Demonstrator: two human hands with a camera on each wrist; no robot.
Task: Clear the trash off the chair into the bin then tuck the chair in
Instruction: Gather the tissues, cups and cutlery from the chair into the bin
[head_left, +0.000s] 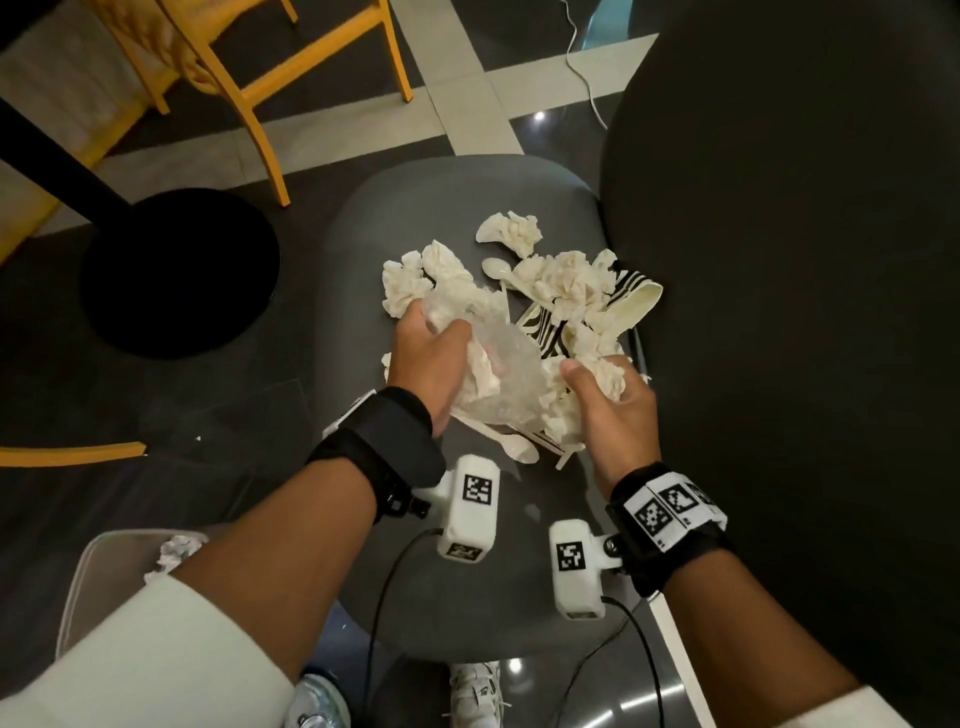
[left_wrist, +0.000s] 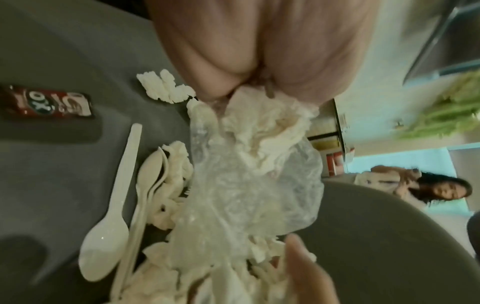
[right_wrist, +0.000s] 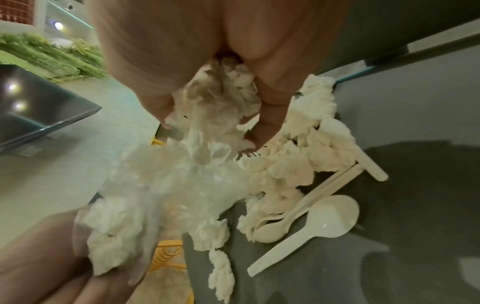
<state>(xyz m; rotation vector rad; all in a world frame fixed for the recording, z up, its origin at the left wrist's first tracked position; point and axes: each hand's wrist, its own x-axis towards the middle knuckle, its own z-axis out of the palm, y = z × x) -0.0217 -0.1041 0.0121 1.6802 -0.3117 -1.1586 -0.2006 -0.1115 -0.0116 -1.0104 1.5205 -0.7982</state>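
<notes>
A grey chair seat (head_left: 415, 223) carries a heap of crumpled white tissues (head_left: 566, 280), white plastic spoons (head_left: 519, 448) and striped paper cups (head_left: 631, 293). My left hand (head_left: 431, 353) grips a crinkled clear plastic bag (head_left: 501, 374) with tissue at the heap's near left side. My right hand (head_left: 608, 400) grips a wad of tissues (head_left: 605, 374) at the near right. In the left wrist view the clear plastic bag (left_wrist: 249, 185) hangs from my fingers above the spoons (left_wrist: 109, 236). The right wrist view shows tissue (right_wrist: 223, 98) bunched in my right palm, spoons (right_wrist: 319, 222) lying beside it.
A pale bin (head_left: 88, 582) with tissue inside stands on the floor at lower left. A dark round table (head_left: 805, 260) edges the chair's right side. A black table base (head_left: 182, 270) and a yellow chair (head_left: 249, 67) stand to the left. A red wrapper (left_wrist: 46, 102) lies on the seat.
</notes>
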